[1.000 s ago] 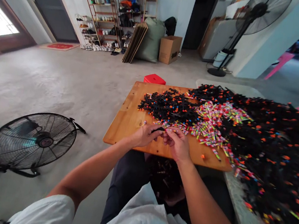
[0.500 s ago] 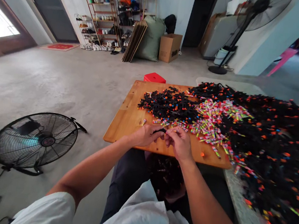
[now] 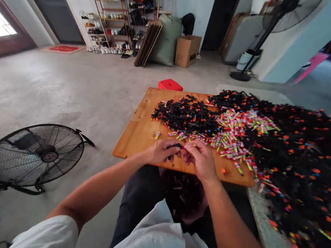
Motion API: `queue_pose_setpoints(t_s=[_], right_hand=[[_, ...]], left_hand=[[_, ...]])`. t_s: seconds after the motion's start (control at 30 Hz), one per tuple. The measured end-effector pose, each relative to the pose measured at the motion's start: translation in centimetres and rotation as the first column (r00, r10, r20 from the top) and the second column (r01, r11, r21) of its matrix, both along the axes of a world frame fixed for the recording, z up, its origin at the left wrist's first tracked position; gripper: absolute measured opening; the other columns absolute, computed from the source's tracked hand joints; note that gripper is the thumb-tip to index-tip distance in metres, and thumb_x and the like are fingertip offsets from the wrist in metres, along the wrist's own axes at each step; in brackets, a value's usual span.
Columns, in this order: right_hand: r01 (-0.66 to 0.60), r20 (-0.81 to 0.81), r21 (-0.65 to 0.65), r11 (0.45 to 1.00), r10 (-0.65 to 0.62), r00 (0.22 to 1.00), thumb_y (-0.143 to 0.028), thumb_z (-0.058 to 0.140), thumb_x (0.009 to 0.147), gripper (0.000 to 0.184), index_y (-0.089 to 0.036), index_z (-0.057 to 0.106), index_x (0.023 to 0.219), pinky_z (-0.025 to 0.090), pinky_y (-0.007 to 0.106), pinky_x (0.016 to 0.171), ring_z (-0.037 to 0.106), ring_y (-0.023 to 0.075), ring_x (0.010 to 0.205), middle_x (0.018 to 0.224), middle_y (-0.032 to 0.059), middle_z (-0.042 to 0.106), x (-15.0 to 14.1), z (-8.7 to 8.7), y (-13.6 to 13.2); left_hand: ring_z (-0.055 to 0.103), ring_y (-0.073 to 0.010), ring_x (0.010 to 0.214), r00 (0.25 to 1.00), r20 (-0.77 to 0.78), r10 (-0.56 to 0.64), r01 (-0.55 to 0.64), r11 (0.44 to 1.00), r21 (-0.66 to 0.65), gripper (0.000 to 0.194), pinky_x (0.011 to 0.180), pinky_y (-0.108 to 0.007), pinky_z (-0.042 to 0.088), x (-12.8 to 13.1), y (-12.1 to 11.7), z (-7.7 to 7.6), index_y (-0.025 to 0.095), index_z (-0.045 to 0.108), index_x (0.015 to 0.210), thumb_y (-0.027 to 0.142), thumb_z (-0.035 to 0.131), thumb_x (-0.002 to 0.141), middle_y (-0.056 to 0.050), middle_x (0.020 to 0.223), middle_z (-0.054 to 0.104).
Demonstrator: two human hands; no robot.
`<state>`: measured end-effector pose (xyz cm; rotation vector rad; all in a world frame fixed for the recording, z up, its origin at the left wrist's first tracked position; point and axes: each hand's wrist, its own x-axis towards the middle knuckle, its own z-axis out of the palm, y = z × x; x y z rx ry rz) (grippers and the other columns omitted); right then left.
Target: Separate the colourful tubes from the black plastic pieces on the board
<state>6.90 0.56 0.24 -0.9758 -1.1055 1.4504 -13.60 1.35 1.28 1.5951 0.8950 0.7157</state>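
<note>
Both hands meet just above the front edge of the wooden table (image 3: 129,143). My left hand (image 3: 162,150) is closed around a small black plastic piece (image 3: 176,146), which looks like a toy gun. My right hand (image 3: 200,158) pinches something small and pinkish-red at that piece's right end; the fingers hide most of it. Beyond my hands lies a heap of similar black pieces (image 3: 187,116) with orange and blue bits. Small bright wrapped tubes (image 3: 232,128), pink, yellow and white, are piled to its right. One tube (image 3: 158,135) lies apart near my left hand.
A large mound of black pieces (image 3: 298,157) covers the right side, over a stone-like surface (image 3: 265,222). A small orange piece (image 3: 223,171) lies near the table's front edge. A floor fan (image 3: 35,157) stands at left, a red stool (image 3: 170,85) behind the table.
Both hands stay together at the same place with the black piece; its angle and the fingers shift slightly. The camera view has moved a little.
</note>
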Motion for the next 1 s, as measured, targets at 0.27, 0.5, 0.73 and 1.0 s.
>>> queue_pose_setpoints(t_s=[0.27, 0.5, 0.73, 1.0], right_hand=[[0.101, 0.051, 0.01, 0.995, -0.102, 0.993, -0.044, 0.079, 0.082, 0.027, -0.021, 0.066, 0.089, 0.048, 0.024, 0.043, 0.061, 0.0146, 0.049, 0.064, -0.0015, 0.07, -0.6, -1.2, -0.6], [0.13, 0.143, 0.101, 0.986, -0.144, 0.979, -0.046, 0.077, 0.084, 0.028, -0.022, 0.065, 0.091, 0.051, 0.025, 0.045, 0.062, 0.0152, 0.047, 0.064, -0.0021, 0.069, -0.2, -1.2, -0.8], [0.05, 0.186, 0.113, 0.992, -0.07, 0.98, -0.046, 0.075, 0.087, 0.027, -0.022, 0.064, 0.088, 0.049, 0.025, 0.043, 0.059, 0.0142, 0.046, 0.063, -0.0028, 0.067, 0.3, -1.2, -0.6], [-0.181, 0.237, 0.148, 0.972, 0.142, 0.961, -0.045, 0.072, 0.09, 0.024, -0.023, 0.064, 0.083, 0.043, 0.023, 0.047, 0.052, 0.0111, 0.047, 0.061, -0.005, 0.06, 1.4, -0.3, -0.6]], left_hand=[[0.063, -0.0087, 0.065, 0.999, -0.038, -0.014, 0.018, 0.992, 0.122, 0.039, 0.057, -0.018, 0.05, 0.9, -0.7, 0.7, 0.014, 0.068, 0.103, 0.05, 0.054, 0.103, -0.004, 0.089, 0.069], [0.064, -0.0087, 0.063, 1.0, 0.014, -0.003, 0.002, 1.0, 0.031, 0.041, 0.05, -0.016, 0.046, 1.4, -1.0, 0.5, 0.014, 0.065, 0.102, 0.053, 0.052, 0.103, -0.006, 0.092, 0.07], [0.063, -0.0078, 0.063, 0.994, -0.108, -0.023, 0.036, 0.991, 0.126, 0.031, 0.057, -0.017, 0.049, 1.3, -1.1, 1.5, 0.015, 0.063, 0.096, 0.041, 0.05, 0.105, -0.002, 0.084, 0.067], [0.063, -0.0091, 0.06, 0.987, -0.141, -0.073, 0.067, 0.997, -0.046, 0.037, 0.054, -0.018, 0.05, 0.9, -2.1, 1.7, 0.016, 0.062, 0.092, 0.051, 0.051, 0.103, -0.001, 0.079, 0.067]])
